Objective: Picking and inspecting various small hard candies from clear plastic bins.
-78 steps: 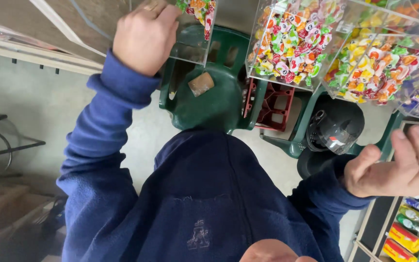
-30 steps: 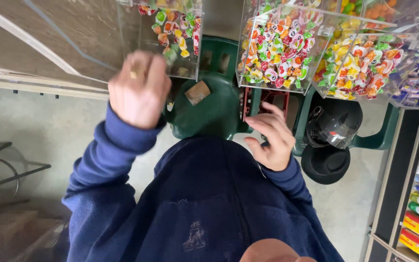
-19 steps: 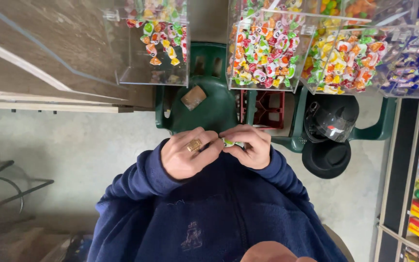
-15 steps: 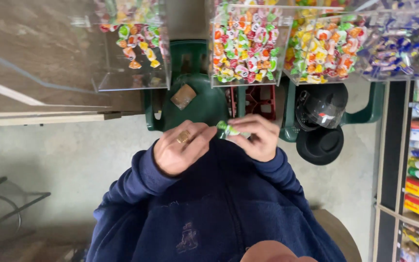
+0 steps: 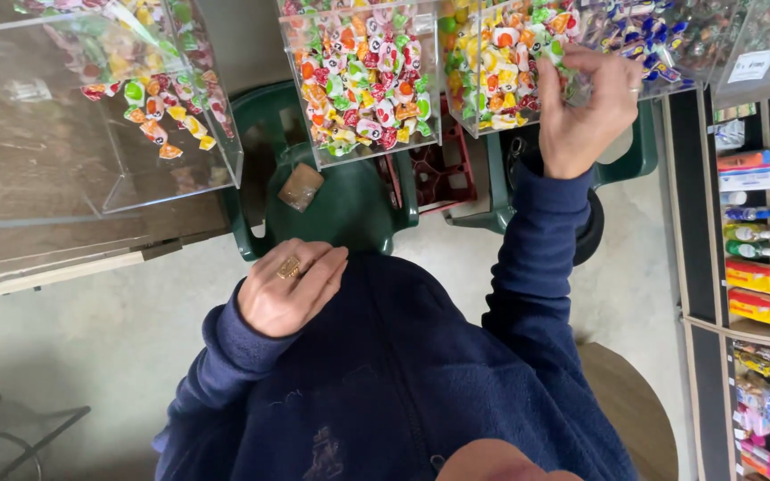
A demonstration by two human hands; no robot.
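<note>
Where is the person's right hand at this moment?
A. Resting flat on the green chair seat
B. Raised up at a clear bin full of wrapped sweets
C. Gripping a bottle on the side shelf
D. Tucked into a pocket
B: the right hand is lifted against the clear bin of wrapped sweets, its fingers curled at the bin's front, while the left hand lies against the dark blue jumper.
</note>
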